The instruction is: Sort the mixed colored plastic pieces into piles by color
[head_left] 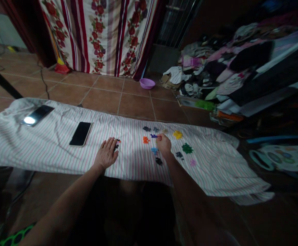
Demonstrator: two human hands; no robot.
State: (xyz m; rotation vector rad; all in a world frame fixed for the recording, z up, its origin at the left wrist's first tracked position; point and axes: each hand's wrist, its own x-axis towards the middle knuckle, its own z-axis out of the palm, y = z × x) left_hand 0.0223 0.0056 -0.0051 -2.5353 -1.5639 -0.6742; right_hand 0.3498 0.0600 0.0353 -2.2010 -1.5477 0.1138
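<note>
My left hand (106, 153) lies flat on the striped cloth (131, 160), fingers stretched out, beside a few small dark and orange pieces (117, 145) that it partly covers. At the dark blue pile (153, 136), my right hand (163, 145) has thumb and forefinger pinched together; whatever is between them is too small to make out. Around it lie sorted little heaps: orange (146, 139), light blue (154, 150), black (159, 161), yellow (177, 134), green (187, 148), pink (192, 162) and dark grey (179, 155). Two more greyish heaps (146, 128) sit farther back.
Two phones lie on the cloth at left: a dark one (81, 134) and one with a bright reflection (37, 115). Beyond the table are a purple basin (147, 83), a floral curtain (97, 37), a broom (62, 66) and a heap of clothes (215, 65).
</note>
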